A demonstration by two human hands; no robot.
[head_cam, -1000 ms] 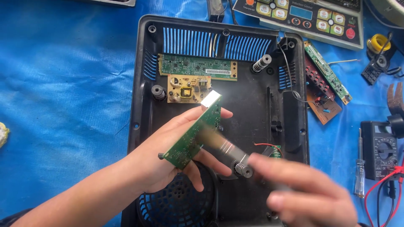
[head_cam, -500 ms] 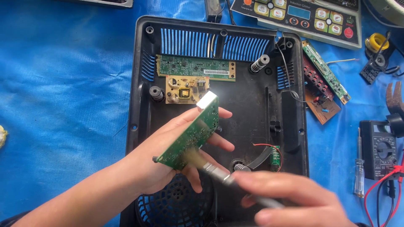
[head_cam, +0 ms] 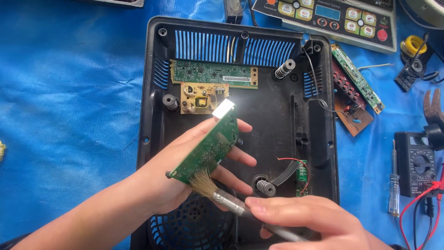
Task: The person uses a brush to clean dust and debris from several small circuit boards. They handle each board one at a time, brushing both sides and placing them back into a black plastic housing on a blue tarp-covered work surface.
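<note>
My left hand (head_cam: 173, 178) holds a green circuit board (head_cam: 208, 147) tilted on edge above a black plastic appliance base (head_cam: 273, 115). A shiny metal piece sits at the board's upper end. My right hand (head_cam: 307, 220) grips a paintbrush (head_cam: 222, 193) by its metal handle. The pale bristles press against the board's lower end. Both hands hover over the lower half of the base, near a coiled spring post (head_cam: 264, 186).
Inside the base lie a long green board (head_cam: 213, 74), a tan board (head_cam: 200, 98) and a small green board with red wires (head_cam: 301, 171). To the right on the blue tarp (head_cam: 69, 115) are a control panel (head_cam: 330, 16), more boards (head_cam: 356, 95), a multimeter (head_cam: 418, 162) and a screwdriver (head_cam: 393, 187).
The brush has swept from the board's right side down to its lower end. My right hand shifted slightly left, and the board tilted a little lower.
</note>
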